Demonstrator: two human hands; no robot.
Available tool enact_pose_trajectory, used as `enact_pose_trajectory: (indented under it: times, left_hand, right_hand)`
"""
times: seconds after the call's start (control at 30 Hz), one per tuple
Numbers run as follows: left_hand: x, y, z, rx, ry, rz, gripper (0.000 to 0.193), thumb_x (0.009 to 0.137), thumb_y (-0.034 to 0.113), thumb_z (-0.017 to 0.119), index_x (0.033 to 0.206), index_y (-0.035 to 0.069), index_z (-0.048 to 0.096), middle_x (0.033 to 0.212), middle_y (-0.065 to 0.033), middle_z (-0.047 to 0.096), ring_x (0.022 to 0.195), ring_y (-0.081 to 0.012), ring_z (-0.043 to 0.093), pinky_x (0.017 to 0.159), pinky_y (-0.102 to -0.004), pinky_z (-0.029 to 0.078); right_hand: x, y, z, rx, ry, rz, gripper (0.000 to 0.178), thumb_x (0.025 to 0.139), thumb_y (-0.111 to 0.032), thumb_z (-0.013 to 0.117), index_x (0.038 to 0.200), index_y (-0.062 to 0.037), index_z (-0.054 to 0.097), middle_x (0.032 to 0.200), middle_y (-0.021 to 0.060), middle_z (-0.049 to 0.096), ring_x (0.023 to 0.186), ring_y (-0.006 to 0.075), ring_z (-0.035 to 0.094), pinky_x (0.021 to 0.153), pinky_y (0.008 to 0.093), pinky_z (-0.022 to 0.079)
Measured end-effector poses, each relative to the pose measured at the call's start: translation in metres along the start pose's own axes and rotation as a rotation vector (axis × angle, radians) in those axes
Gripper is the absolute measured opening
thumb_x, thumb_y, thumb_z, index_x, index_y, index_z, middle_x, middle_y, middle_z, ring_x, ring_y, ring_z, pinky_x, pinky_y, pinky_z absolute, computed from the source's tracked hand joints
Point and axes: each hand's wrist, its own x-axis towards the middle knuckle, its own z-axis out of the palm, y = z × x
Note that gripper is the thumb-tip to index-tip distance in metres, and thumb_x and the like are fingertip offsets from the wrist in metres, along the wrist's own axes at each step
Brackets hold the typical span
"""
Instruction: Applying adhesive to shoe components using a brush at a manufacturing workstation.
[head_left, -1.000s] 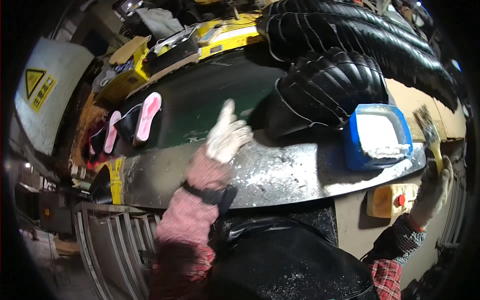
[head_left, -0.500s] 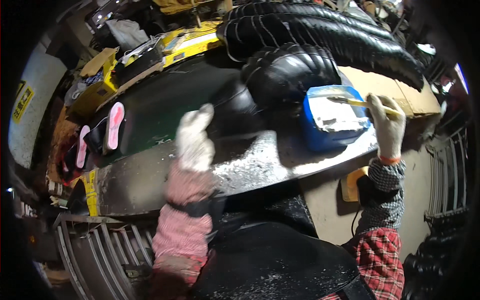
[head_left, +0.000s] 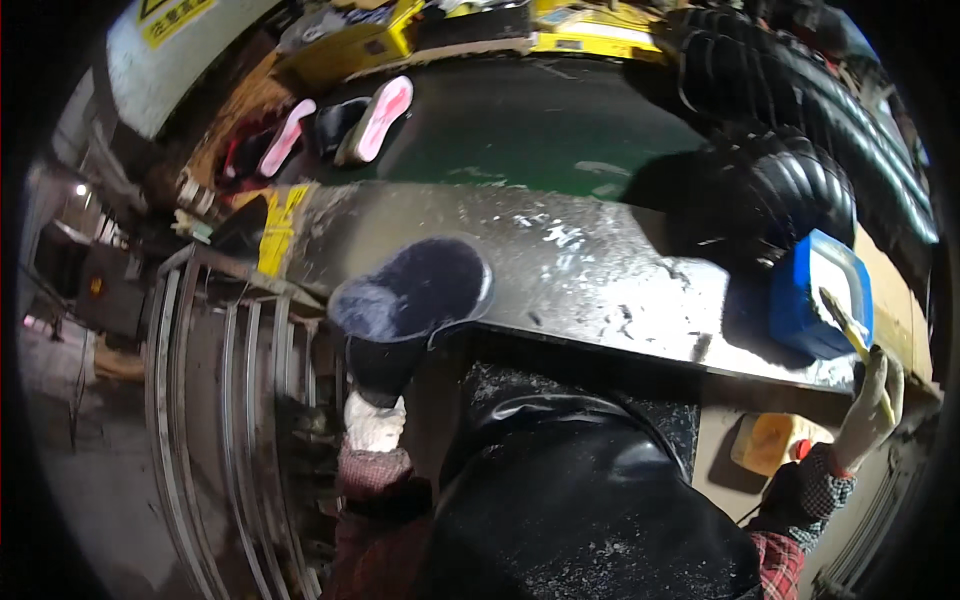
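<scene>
My left hand (head_left: 375,424), in a white glove, is closed around the lower part of a black shoe piece (head_left: 415,290). Its dark grey, sole-shaped face is turned up, over the near edge of the bench. Whether that face is a sole or a lined opening I cannot tell. At the right, my gloved right hand (head_left: 872,408) grips a brush (head_left: 852,332) by its handle. The brush's head lies over the white paste in a blue container (head_left: 800,290), near the bench's right end.
The metal-edged bench (head_left: 600,260) runs across. Two shoes with pink soles turned up (head_left: 384,120) lie at its far left. Nested black ribbed pieces (head_left: 790,185) stand at the far right. A metal rack (head_left: 235,400) is at the left; a yellowish jug (head_left: 770,440) stands below.
The view has swung left. My left hand, empty before, now grips the black shoe piece near the bench edge. My right hand keeps the brush, its head now tilted down at the container.
</scene>
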Motion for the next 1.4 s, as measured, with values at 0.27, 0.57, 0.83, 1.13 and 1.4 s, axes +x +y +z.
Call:
enact_pose_trajectory:
  times: [0.27, 0.57, 0.83, 1.13, 1.4]
  left_hand:
    - [0.068, -0.022, 0.032, 0.205, -0.252, 0.111, 0.041, 0.089, 0.008, 0.056, 0.127, -0.001, 0.047, 0.124, -0.0197, 0.054, 0.11, -0.0302, 0.057, 0.09, -0.0425, 0.053]
    - [0.045, -0.003, 0.103, -0.021, -0.157, -0.15, 0.036, 0.092, 0.005, 0.05, 0.127, -0.003, 0.046, 0.121, -0.0214, 0.056, 0.107, -0.0329, 0.059, 0.09, -0.044, 0.053]
    - [0.053, -0.021, 0.11, 0.006, -0.219, -0.175, 0.037, 0.092, 0.006, 0.05, 0.128, -0.001, 0.046, 0.121, -0.0197, 0.056, 0.107, -0.0321, 0.059, 0.091, -0.0434, 0.052]
    - [0.054, -0.017, 0.118, 0.072, -0.34, -0.168, 0.039, 0.091, 0.008, 0.053, 0.129, 0.0, 0.046, 0.121, -0.0167, 0.056, 0.109, -0.0302, 0.058, 0.093, -0.0419, 0.051]
    - [0.05, -0.016, 0.122, 0.136, -0.366, -0.142, 0.041, 0.09, 0.01, 0.056, 0.129, 0.002, 0.046, 0.122, -0.014, 0.056, 0.111, -0.0284, 0.056, 0.094, -0.0407, 0.049]
  right_hand:
    - [-0.024, -0.162, 0.209, 0.628, -0.674, -0.097, 0.026, 0.085, -0.007, 0.066, 0.11, 0.0025, 0.064, 0.096, 0.0093, 0.067, 0.083, 0.015, 0.063, 0.072, 0.0264, 0.051]
    - [-0.03, -0.165, 0.275, 0.762, -0.844, 0.246, 0.021, 0.088, -0.011, 0.065, 0.102, 0.0045, 0.067, 0.085, 0.0091, 0.067, 0.075, 0.0099, 0.062, 0.068, 0.0218, 0.05]
    - [-0.024, -0.196, 0.253, 0.691, -0.711, 0.079, 0.019, 0.095, -0.008, 0.053, 0.106, 0.0033, 0.064, 0.09, 0.0065, 0.067, 0.076, 0.0106, 0.06, 0.07, 0.0226, 0.049]
    - [-0.067, -0.213, 0.203, 0.988, -1.327, -0.48, 0.025, 0.086, -0.018, 0.067, 0.103, -0.0001, 0.063, 0.084, 0.0108, 0.066, 0.074, 0.022, 0.066, 0.066, 0.0314, 0.055]
    - [-0.061, -0.136, 0.14, 0.62, -0.734, 0.307, 0.013, 0.088, -0.007, 0.06, 0.089, 0.0051, 0.064, 0.078, 0.0086, 0.067, 0.069, 0.0106, 0.061, 0.063, 0.0222, 0.049]
